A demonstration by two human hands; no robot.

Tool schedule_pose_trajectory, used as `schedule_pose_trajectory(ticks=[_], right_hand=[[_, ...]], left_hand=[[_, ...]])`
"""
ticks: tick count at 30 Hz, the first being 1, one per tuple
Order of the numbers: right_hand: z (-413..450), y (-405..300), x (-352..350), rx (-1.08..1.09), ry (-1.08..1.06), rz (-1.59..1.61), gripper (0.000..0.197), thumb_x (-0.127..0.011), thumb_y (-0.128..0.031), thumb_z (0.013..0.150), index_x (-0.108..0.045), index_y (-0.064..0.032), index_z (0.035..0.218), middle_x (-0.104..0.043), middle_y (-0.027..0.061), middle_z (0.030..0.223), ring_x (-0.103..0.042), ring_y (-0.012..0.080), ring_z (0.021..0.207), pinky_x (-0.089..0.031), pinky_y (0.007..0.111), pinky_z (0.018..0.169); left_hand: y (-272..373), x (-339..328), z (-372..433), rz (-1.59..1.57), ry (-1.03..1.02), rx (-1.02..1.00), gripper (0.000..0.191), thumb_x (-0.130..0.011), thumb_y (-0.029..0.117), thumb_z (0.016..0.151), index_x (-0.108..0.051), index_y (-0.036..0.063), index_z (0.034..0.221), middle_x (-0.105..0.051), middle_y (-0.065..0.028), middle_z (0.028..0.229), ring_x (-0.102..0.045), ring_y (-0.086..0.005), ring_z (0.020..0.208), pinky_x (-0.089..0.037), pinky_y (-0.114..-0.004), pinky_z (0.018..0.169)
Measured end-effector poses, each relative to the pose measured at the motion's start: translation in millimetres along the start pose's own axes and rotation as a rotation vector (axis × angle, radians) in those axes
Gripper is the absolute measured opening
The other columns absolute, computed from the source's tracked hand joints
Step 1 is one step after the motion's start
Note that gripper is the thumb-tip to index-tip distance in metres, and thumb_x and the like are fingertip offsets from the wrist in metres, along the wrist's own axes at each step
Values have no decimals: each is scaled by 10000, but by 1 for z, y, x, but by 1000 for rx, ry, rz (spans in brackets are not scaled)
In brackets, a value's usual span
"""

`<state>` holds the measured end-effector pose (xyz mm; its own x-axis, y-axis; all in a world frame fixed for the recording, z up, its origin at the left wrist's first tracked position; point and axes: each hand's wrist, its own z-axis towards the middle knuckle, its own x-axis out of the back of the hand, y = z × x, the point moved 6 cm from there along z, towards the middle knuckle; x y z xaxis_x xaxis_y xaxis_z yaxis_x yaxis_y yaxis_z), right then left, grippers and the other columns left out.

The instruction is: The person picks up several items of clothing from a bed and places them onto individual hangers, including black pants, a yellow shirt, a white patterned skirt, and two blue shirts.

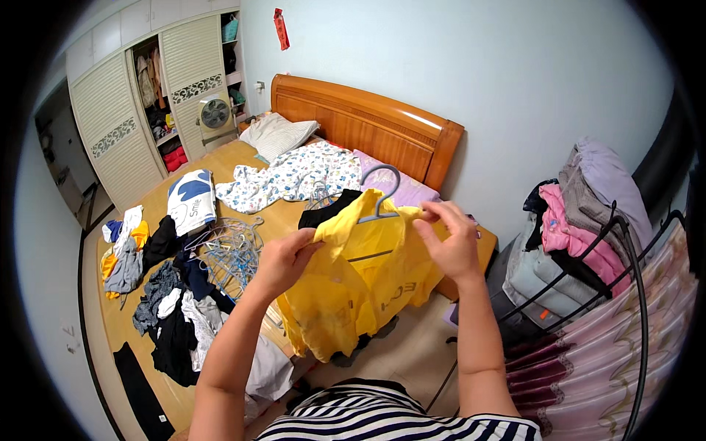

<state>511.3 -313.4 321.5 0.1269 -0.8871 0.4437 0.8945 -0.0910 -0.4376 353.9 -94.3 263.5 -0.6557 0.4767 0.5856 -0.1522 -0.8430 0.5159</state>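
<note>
A thin yellow hooded jacket (353, 281) hangs in front of me on a grey-blue clothes hanger (380, 215), whose hook points up. My left hand (287, 259) pinches the jacket at its left shoulder side in the picture. By the other shoulder is my right hand (449, 237), thumb and fingers bent near the yellow cloth; whether they grip it cannot be told. On the bed behind lies a tangled heap of wire hangers (234, 253). Black cloth (329, 209) lies just behind the jacket.
Clothes in piles (176, 325) cover part of the bed mat, with a white printed bag-like item (193, 201), a patterned sheet (309, 171) and a pillow (278, 135) further back. At right stand a black metal rack (640, 286), stacked clothes (573, 220) and a pink curtain (618, 353).
</note>
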Motion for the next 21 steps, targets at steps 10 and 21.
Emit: schedule_pose_trajectory(ticks=[10,21], right_hand=[[-17,48,2,-61,-124,-21,162,-584,-142,878,-565,18,898,-575,138,839,-562,293,737,-441,335,656],[-27,37,6,-67,7,-101,111,-573,-92,874,-545,15,861,-532,135,788,-526,297,697,-423,356,622]], left_hand=[[12,30,10,149,118,-117,284,-677,192,796,-603,25,1013,-562,-90,751,-548,-233,675,-440,-320,651],[7,-7,22,392,238,-37,296,-686,262,736,-541,42,599,-560,-96,579,-548,-301,539,-425,-381,529]])
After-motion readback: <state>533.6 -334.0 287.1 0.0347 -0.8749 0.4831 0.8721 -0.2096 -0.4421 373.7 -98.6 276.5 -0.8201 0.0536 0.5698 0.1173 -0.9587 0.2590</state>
